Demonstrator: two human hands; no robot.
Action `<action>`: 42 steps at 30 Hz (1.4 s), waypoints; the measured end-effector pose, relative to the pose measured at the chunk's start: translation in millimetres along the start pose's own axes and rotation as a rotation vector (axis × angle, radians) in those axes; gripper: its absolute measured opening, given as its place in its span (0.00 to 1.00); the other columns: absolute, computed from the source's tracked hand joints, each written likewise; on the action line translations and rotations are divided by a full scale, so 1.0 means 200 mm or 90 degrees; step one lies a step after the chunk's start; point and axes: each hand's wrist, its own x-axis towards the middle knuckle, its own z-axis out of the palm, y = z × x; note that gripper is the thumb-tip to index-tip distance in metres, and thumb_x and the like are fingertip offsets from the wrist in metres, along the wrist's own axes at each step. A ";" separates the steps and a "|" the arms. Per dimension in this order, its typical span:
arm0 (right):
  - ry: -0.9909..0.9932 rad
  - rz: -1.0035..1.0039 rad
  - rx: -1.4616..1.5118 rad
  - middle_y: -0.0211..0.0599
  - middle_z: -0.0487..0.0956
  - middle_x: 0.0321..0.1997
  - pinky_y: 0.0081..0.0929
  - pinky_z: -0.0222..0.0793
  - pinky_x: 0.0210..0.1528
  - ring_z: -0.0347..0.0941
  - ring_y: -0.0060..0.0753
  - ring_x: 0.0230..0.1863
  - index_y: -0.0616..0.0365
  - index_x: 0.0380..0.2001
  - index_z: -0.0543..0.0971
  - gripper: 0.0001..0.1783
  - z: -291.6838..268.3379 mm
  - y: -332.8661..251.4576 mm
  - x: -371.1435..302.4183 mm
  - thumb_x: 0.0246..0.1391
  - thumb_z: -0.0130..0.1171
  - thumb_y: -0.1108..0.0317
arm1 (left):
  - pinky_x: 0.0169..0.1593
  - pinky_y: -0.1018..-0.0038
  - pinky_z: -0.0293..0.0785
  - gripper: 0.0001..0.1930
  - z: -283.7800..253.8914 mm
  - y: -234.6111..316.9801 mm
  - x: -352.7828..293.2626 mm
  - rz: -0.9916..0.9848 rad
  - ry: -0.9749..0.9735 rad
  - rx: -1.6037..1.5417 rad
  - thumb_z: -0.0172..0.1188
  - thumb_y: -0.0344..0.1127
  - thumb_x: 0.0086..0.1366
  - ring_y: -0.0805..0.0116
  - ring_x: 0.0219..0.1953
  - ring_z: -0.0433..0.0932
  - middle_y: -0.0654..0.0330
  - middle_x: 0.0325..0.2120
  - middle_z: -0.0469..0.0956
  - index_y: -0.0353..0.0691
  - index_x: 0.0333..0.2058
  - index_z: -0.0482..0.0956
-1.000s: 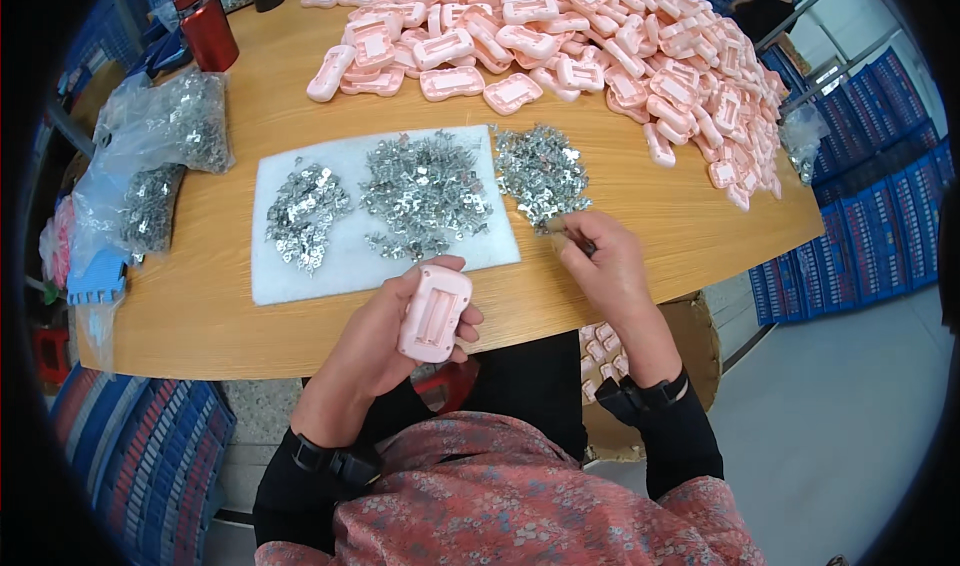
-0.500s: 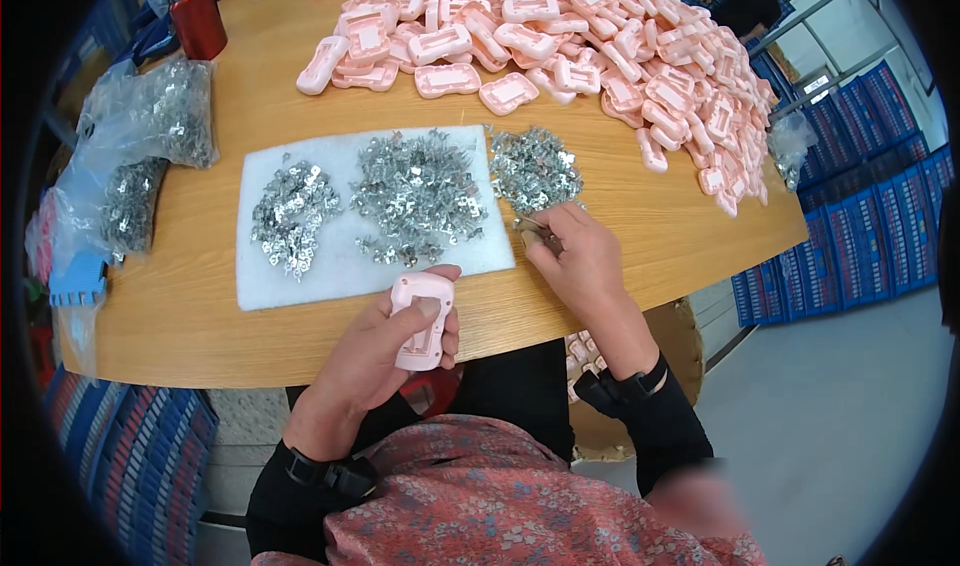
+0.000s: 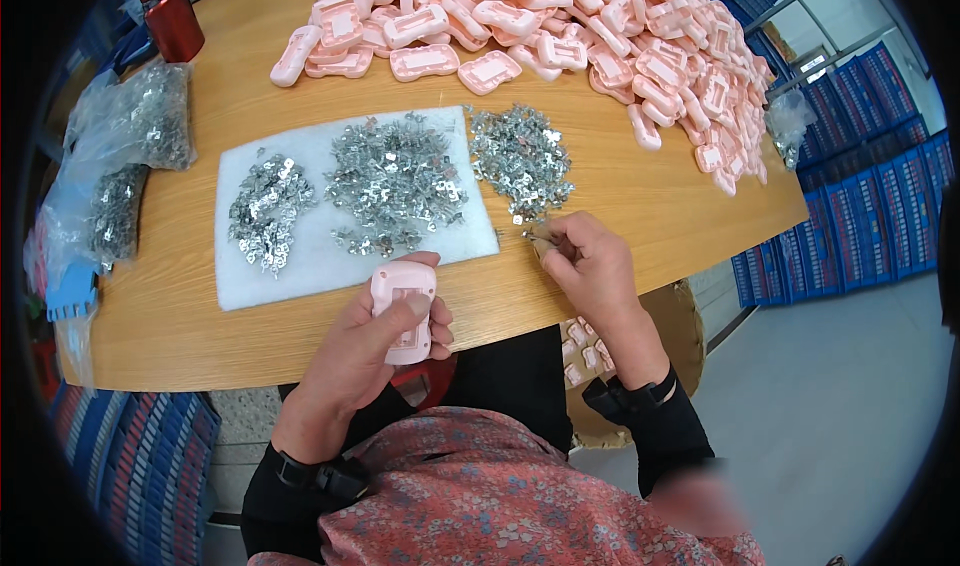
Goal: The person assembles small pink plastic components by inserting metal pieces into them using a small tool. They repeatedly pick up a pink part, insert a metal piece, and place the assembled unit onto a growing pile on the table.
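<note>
A: Grips what in the left hand (image 3: 358,348), and where?

B: Holds a pale pink casing (image 3: 402,276), half-closed around it — fingers wrapped along the side, thumb laid across the recessed face. Holds it near the close edge of the wooden table (image 3: 700,226), at five o'clock from the middle of the white mat (image 3: 320,258).

A: And with the right hand (image 3: 597,266)?

B: Curls the fingers inward, thumb and forefinger almost meeting, between two and three o'clock from the casing. Shows a tiny metal piece (image 3: 539,234) at the fingertips; cannot tell whether pinched or just lying there.

A: Nearest to what?

B: To the right-hand metal heap (image 3: 520,161), on bare wood at one o'clock from the casing.

A: On the mat?

B: Two more heaps of silvery parts: a larger heap (image 3: 395,181) at twelve, a smaller heap (image 3: 270,204) at ten.

A: Farther out?

B: At one, a big pile of pink casings (image 3: 612,68). At ten, clear bags (image 3: 162,116) of metal parts; at eleven, a red bottle (image 3: 172,21). Below the table, between three and four — an open carton (image 3: 690,336) with more casings (image 3: 590,358) inside.
</note>
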 end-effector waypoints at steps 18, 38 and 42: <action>-0.065 0.070 0.290 0.30 0.75 0.29 0.21 0.68 0.31 0.72 0.21 0.28 0.63 0.38 0.78 0.10 0.02 -0.22 -0.10 0.50 0.63 0.75 | 0.41 0.75 0.76 0.29 0.16 -0.06 0.20 0.118 0.040 0.086 0.61 0.23 0.60 0.73 0.35 0.77 0.61 0.37 0.74 0.36 0.61 0.65; -0.179 -0.120 0.192 0.36 0.72 0.24 0.28 0.67 0.26 0.71 0.33 0.23 0.60 0.31 0.79 0.10 -0.01 -0.29 0.05 0.41 0.66 0.74 | 0.39 0.62 0.83 0.27 0.11 -0.04 0.11 -0.108 0.003 -0.010 0.32 0.55 0.77 0.63 0.34 0.80 0.55 0.33 0.76 0.36 0.50 0.71; -0.191 -0.152 0.097 0.36 0.74 0.25 0.34 0.69 0.28 0.73 0.42 0.26 0.58 0.29 0.78 0.10 -0.02 -0.32 0.07 0.40 0.65 0.70 | 0.38 0.63 0.83 0.28 0.11 -0.05 0.11 -0.117 0.002 0.015 0.32 0.56 0.77 0.64 0.34 0.80 0.54 0.33 0.76 0.36 0.47 0.71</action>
